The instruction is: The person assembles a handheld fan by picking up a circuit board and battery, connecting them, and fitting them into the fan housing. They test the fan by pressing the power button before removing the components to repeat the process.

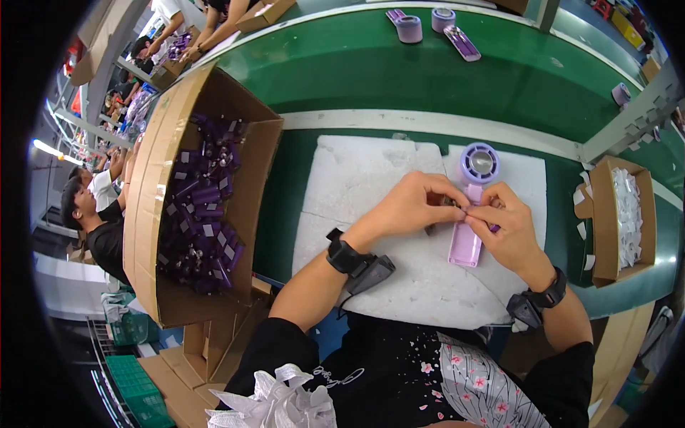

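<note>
A purple handheld fan lies on a white foam sheet (349, 185), its round head (479, 163) pointing away from me and its light pink-purple handle (465, 248) opened up like a shallow tray. Over the top of that handle my left hand (421, 203) and my right hand (505, 225) meet, fingertips nearly touching. Both hands are closed in a pinch. Something small and dark shows by my left fingertips, and a bit of purple shows under my right fingers. My fingers cover most of it, so its kind cannot be made out.
At left a large cardboard box (265, 153) stands tilted, full of small purple cylinders (207, 210). A smaller box (605, 235) with white plastic-wrapped pieces is at right. Beyond a pale rail (428, 123), fan parts (409, 30) lie on a green belt (328, 64). Other people work at far left.
</note>
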Demonstrator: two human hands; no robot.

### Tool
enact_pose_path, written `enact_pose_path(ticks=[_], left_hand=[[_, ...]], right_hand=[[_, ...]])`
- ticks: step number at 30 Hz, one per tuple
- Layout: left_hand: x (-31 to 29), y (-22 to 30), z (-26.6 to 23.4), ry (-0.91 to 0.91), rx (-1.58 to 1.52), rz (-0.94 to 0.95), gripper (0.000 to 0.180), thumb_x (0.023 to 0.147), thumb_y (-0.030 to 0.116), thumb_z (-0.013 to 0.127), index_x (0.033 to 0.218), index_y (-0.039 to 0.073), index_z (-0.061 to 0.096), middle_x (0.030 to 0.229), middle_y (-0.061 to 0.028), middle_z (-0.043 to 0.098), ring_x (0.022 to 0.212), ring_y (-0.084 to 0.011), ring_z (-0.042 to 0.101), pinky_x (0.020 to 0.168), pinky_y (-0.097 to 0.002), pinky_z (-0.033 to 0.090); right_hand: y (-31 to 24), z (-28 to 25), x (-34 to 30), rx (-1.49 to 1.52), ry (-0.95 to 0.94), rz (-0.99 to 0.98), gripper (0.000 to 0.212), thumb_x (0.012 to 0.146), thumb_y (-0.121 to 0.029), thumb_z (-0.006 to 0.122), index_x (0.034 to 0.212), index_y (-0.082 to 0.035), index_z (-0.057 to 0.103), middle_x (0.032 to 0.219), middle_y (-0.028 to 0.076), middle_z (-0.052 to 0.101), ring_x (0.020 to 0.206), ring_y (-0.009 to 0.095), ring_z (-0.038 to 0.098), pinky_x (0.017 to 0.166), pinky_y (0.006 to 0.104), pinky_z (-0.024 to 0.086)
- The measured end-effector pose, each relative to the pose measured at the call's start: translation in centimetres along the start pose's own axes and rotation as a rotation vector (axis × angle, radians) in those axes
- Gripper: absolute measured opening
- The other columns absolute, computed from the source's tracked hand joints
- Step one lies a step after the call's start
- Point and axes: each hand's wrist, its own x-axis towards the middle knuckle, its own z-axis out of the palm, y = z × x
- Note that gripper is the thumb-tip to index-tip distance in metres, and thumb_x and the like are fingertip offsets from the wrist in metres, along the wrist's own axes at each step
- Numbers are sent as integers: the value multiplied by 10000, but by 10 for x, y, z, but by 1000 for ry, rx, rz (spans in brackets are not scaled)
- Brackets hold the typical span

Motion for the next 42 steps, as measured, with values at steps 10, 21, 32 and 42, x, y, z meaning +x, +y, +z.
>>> enact_pose_path(ticks=[10,21,32,42], left_hand=[[-5,12,-17,-20,-173,-152,285,772,-98,707,1044,-28,660,987,-49,649,850,-100,610,748,-242,515],[-4,15,-10,64,-282,-114,277,752,-124,711,999,-17,642,961,-41,645,882,-110,616,811,-253,533],[-2,0,6,74,-119,-19,235,761,-56,742,964,14,646,923,-15,647,849,-80,607,794,-231,519],[-1,0,10,78,-96,27,346,771,-51,678,1114,-10,660,1017,-78,689,898,-118,644,835,-280,545]], right_hand=[[-4,4,11,12,12,-50,100,760,-50,756,857,-31,735,870,58,529,623,138,521,551,266,418],[-4,4,11,25,13,-24,99,757,-43,749,852,-23,727,860,58,522,625,138,511,550,267,410],[2,-3,1,69,17,9,92,742,-9,725,832,4,715,837,74,527,649,164,499,567,270,388],[3,-1,2,7,25,-68,129,752,-41,731,874,-5,707,837,89,558,655,190,573,575,301,461]])
